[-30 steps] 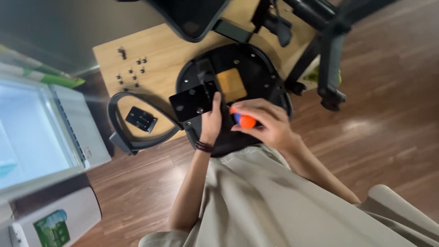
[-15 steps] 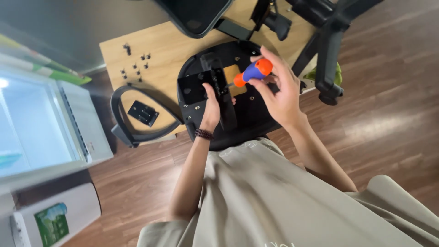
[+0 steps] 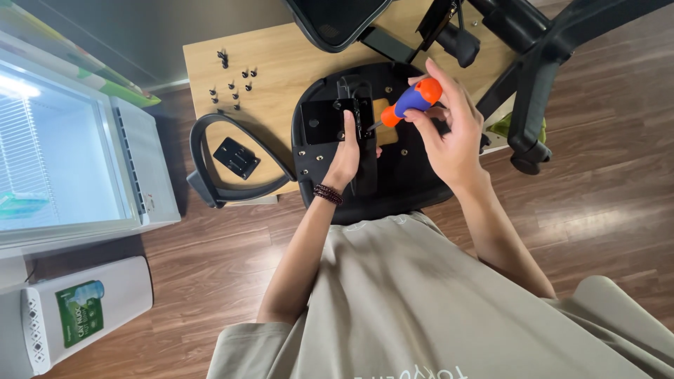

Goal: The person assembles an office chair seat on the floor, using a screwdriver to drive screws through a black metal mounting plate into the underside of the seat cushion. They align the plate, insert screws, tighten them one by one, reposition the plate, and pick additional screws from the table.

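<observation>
At the far left stands a white appliance with an open, lit lid, and below it on the wooden floor a white box with a green label. Further right, a low wooden table carries a scatter of small black screws near its left end. Below them a curved black armrest loop lies half on the table, with a small black bracket plate inside its bend. Next comes the round black chair seat base, lying underside up at the table's near edge. On it sits a black metal mounting plate, and the left hand, a dark bead bracelet on its wrist, is pressed flat against that plate with the fingers stretched upward along it. Just to the right, the right hand is closed around an orange and blue screwdriver, gripping the handle with fingertips and thumb; the shaft slants down and left toward the plate beside the left hand's fingers. At the far right a black chair leg with a castor stands on the floor.
</observation>
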